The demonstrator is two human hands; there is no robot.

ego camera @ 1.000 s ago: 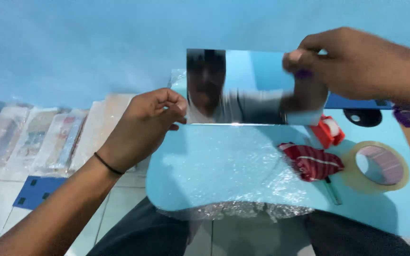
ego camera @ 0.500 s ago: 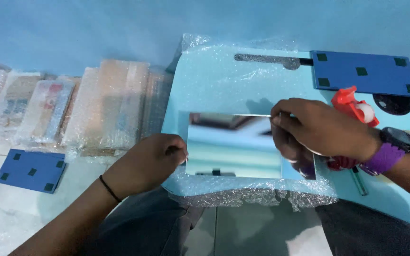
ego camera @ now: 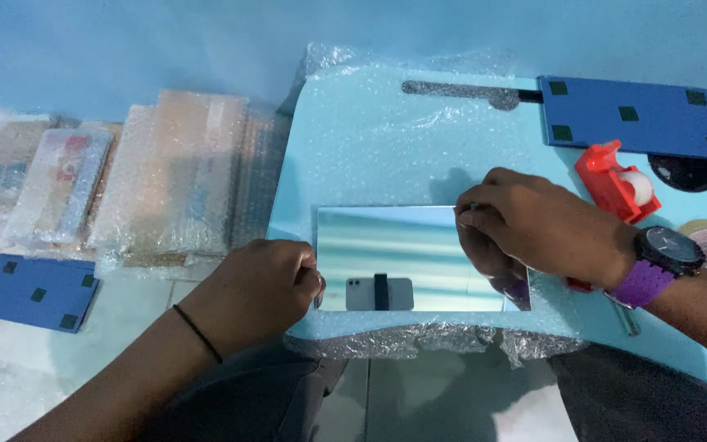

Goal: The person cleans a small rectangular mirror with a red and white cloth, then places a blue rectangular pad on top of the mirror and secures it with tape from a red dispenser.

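- My left hand (ego camera: 259,290) gripped the left edge of the rectangular mirror (ego camera: 407,258), fingers curled around it.
- My right hand (ego camera: 533,225) pinched the mirror's upper right corner, with a watch on a purple strap (ego camera: 656,262) at that wrist.
- The mirror lay flat on a sheet of bubble wrap (ego camera: 386,139) spread over the light blue table (ego camera: 697,327), near the table's front edge.
- Just beyond my right hand stood a red tape dispenser (ego camera: 615,180); behind it lay a blue board (ego camera: 636,119) with dark squares.
- Wrapped packages (ego camera: 165,172) sat on the floor left of the table, with another blue board (ego camera: 34,292) near them.
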